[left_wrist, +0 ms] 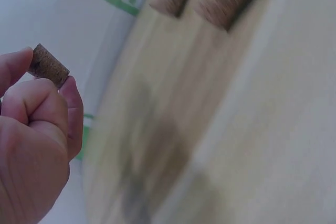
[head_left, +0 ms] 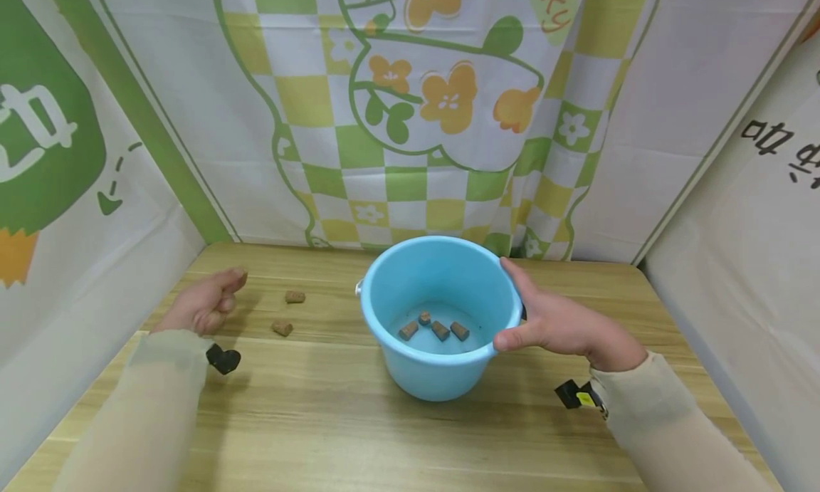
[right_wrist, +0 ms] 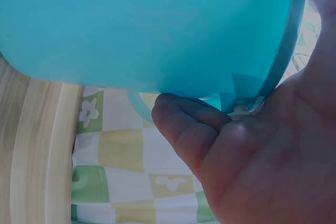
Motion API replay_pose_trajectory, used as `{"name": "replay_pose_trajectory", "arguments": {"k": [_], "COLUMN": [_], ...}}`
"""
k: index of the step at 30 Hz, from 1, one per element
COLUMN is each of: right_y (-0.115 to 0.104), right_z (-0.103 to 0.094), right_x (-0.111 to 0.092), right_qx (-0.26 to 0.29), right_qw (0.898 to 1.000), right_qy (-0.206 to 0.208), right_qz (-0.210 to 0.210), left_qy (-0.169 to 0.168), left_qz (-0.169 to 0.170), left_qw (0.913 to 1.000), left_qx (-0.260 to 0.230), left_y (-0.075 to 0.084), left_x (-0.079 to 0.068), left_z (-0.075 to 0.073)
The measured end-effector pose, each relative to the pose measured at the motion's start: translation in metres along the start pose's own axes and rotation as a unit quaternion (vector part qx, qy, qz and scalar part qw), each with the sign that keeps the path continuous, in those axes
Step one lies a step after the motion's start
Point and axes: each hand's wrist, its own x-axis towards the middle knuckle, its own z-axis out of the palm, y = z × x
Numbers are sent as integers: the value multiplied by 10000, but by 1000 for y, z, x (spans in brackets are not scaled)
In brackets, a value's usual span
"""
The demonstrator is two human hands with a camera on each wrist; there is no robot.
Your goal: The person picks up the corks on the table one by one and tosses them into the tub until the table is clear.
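My left hand [head_left: 200, 304] pinches a cork [left_wrist: 48, 66] between thumb and fingertips, over the left part of the table. Just right of it, two corks lie on the wood, one farther back [head_left: 295, 297] and one nearer [head_left: 282, 328]. A light blue bucket [head_left: 430, 379] stands upright in the middle, with several corks [head_left: 440, 330] on its floor. My right hand [head_left: 564, 322] grips the bucket's right rim, the thumb along the near side. In the right wrist view, its curled fingers [right_wrist: 184, 129] are against the outer wall by the handle joint.
The wooden table [head_left: 307, 421] runs back to a checkered, flower-printed curtain [head_left: 423, 143]. White printed panels close in the left and right sides. A small white handle fitting [head_left: 359, 287] sticks out at the bucket's left rim.
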Motion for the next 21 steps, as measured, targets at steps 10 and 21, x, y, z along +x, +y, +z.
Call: {"name": "replay_pose_trajectory", "arguments": {"k": [10, 21], "right_y": [0, 0], "right_z": [0, 1], "right_x": [0, 0], "right_qx": [30, -18], "right_qw": [10000, 10000], "right_qy": [-17, -7], "right_qz": [-40, -48], "left_qy": [-195, -607], "left_qz": [478, 1244], "left_qw": [9984, 9884], "left_qx": [-233, -629], "left_y": [18, 32], "left_x": [-5, -7], "left_z": [20, 41]}}
